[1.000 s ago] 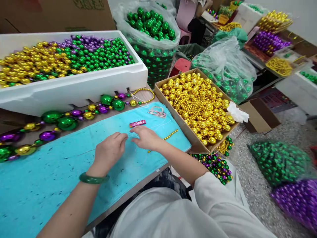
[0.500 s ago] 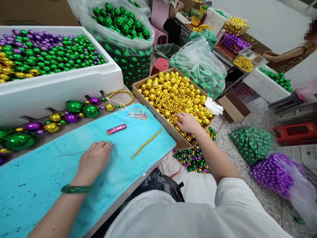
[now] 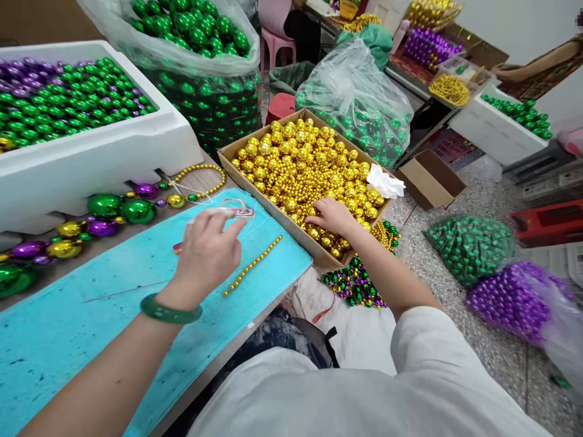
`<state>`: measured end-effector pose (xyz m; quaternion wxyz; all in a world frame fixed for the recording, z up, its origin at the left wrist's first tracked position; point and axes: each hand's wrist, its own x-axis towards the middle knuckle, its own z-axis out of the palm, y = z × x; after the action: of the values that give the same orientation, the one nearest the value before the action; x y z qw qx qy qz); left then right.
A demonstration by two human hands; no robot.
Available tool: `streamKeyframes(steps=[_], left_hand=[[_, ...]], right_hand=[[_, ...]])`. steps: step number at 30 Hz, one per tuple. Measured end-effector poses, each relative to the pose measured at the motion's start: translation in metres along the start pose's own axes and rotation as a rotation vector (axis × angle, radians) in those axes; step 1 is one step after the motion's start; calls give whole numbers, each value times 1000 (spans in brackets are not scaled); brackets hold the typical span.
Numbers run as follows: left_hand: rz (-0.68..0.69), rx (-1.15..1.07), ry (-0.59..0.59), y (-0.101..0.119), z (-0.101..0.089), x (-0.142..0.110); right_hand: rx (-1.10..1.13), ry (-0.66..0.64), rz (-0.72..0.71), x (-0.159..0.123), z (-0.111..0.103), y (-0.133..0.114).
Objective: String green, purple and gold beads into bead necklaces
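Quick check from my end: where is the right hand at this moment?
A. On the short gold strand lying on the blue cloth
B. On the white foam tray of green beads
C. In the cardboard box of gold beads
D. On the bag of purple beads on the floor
C. The right hand rests among the gold beads at the near edge of the cardboard box, apart from the short gold strand on the blue cloth.

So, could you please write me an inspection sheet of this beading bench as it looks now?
Surface: turquoise cloth over a wooden table.
Job's things: short gold bead strand on the cloth; cardboard box of gold beads.
Clutter: snips, large bead garland, white foam tray of beads.
Hands: left hand above the cloth, fingers spread; right hand in the gold beads.
Cables: nothing seen; thin thread only.
Surroundings: bead bags on the floor, a person's arm far right.
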<state>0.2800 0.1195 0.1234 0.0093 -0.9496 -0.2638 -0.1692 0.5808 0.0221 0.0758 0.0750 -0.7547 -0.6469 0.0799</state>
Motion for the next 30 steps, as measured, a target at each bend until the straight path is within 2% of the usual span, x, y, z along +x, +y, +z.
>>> streamKeyframes(steps=[2, 5, 8, 10, 14, 18, 24, 27, 30], left_hand=[[99, -120, -13, 24, 8, 25], [225, -302, -95, 61, 26, 56], [304, -371, -226, 96, 47, 73], [345, -391, -279, 117, 58, 79], [380, -444, -266, 152, 75, 87], [493, -369, -287, 175, 84, 97], [610, -208, -322, 181, 88, 103], [562, -200, -339, 182, 88, 105], [465, -281, -356, 176, 85, 109]], right_hand=[[251, 172, 107, 3, -9, 2], [531, 537, 240, -7, -33, 13], [570, 826, 359, -35, -48, 32], [599, 946, 478, -57, -44, 43], [852, 999, 642, -80, -14, 52], [955, 1046, 742, -78, 6, 44], [950, 1047, 729, -68, 4, 35], [955, 1019, 733, -64, 3, 36], [1045, 1016, 741, -62, 2, 39]])
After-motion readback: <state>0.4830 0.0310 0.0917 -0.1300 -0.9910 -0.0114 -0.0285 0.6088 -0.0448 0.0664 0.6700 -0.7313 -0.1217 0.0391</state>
